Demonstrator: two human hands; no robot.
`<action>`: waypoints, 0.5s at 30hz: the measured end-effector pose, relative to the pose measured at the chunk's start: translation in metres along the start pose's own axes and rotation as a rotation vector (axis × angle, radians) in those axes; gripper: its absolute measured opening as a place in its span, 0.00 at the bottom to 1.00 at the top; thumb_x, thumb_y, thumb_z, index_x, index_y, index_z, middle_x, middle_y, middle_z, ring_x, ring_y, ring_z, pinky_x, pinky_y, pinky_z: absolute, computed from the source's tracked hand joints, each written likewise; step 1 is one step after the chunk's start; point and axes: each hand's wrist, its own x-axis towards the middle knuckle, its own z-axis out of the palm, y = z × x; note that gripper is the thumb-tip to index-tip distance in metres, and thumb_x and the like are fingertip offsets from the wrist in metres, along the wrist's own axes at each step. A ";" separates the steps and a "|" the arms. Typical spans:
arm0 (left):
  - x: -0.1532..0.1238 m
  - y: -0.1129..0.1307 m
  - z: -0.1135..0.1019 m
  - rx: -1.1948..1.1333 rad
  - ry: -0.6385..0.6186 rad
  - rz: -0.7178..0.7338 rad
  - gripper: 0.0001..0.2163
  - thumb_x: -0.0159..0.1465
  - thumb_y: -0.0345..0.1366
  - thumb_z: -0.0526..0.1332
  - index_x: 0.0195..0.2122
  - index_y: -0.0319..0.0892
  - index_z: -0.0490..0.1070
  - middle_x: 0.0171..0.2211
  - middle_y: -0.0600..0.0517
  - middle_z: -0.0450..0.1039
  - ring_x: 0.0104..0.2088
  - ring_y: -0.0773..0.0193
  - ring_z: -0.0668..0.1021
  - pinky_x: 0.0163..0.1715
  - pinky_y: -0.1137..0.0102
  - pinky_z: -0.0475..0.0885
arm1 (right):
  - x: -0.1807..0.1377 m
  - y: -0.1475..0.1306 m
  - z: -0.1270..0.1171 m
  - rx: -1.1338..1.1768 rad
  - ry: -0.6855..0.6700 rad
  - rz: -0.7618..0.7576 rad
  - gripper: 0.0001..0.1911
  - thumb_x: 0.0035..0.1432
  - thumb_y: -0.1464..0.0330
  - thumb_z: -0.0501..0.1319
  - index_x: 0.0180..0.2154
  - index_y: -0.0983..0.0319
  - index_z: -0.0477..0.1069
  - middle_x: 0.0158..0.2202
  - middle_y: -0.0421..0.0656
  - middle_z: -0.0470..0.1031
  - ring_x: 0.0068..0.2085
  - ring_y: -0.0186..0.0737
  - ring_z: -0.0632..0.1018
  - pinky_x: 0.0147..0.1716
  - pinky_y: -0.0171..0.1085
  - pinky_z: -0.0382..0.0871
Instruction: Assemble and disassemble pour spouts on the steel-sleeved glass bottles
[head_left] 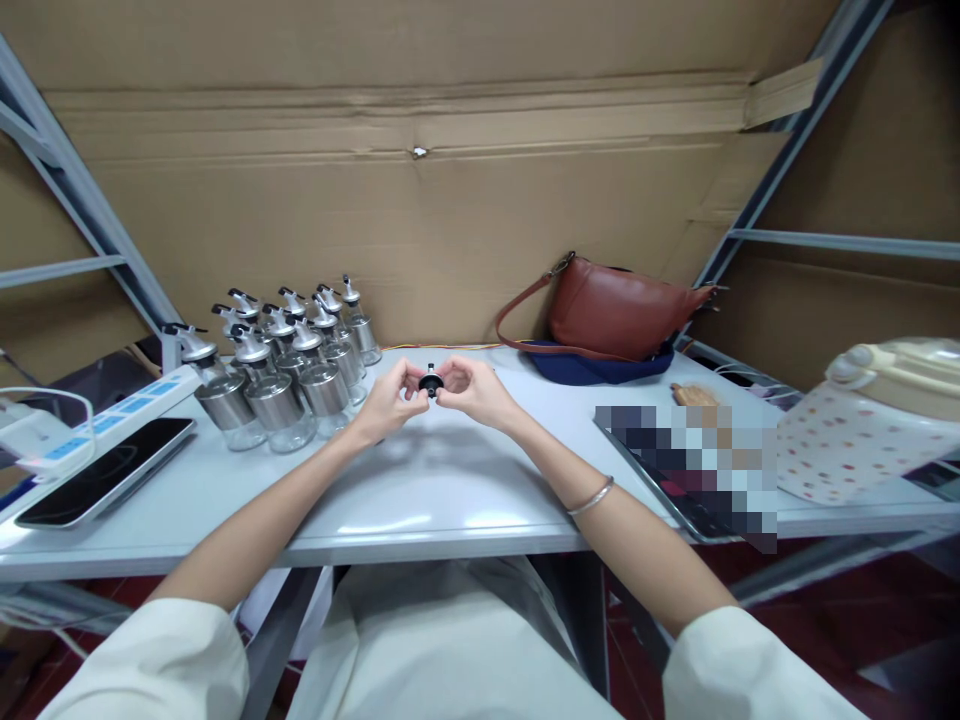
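Between my two hands, above the middle of the white table, is a small pourer top [431, 382] with a black underside and a silvery upper part. The fingertips of my left hand [394, 400] pinch it from the left. From the right, the thumb and fingers of my right hand [480, 393] close on its other edge. Fingers cover part of its rim. Nearest to my left hand stands a group of several glass oil bottles [274, 402], upright, with steel sleeves and silver pourer tops that have black levers.
At the left lie a phone [112, 470] and a white power strip [127, 415]. A brown handbag [611, 310] rests on something dark blue [600, 368] at the back right. Further right are a blurred-out flat item [690, 465] and a spotted jug [847, 440]. Cardboard [450, 220] walls the back.
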 end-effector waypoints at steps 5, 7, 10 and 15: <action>0.001 -0.003 -0.001 0.070 0.010 0.017 0.08 0.54 0.34 0.58 0.35 0.40 0.64 0.25 0.56 0.66 0.25 0.70 0.67 0.26 0.74 0.62 | 0.001 -0.002 -0.001 0.010 -0.009 0.005 0.11 0.42 0.67 0.62 0.31 0.61 0.65 0.23 0.37 0.71 0.25 0.33 0.72 0.29 0.34 0.66; 0.002 -0.003 -0.003 0.116 0.011 0.060 0.09 0.55 0.34 0.57 0.38 0.39 0.64 0.28 0.53 0.69 0.28 0.69 0.70 0.28 0.73 0.65 | 0.001 -0.001 -0.002 0.055 -0.043 0.000 0.14 0.44 0.64 0.64 0.33 0.61 0.65 0.25 0.38 0.73 0.27 0.34 0.74 0.30 0.34 0.67; 0.001 0.002 -0.006 0.237 -0.064 0.170 0.12 0.59 0.34 0.55 0.43 0.39 0.65 0.37 0.48 0.72 0.35 0.65 0.74 0.35 0.70 0.70 | 0.003 0.001 -0.002 0.068 -0.034 0.002 0.19 0.44 0.59 0.66 0.34 0.60 0.62 0.25 0.37 0.72 0.27 0.34 0.74 0.30 0.35 0.67; 0.012 0.032 -0.029 0.605 -0.177 0.287 0.13 0.65 0.37 0.50 0.47 0.42 0.66 0.45 0.46 0.71 0.44 0.60 0.74 0.46 0.64 0.69 | 0.004 0.005 -0.003 0.024 0.021 -0.056 0.17 0.49 0.59 0.63 0.36 0.60 0.61 0.29 0.40 0.73 0.29 0.36 0.75 0.30 0.36 0.68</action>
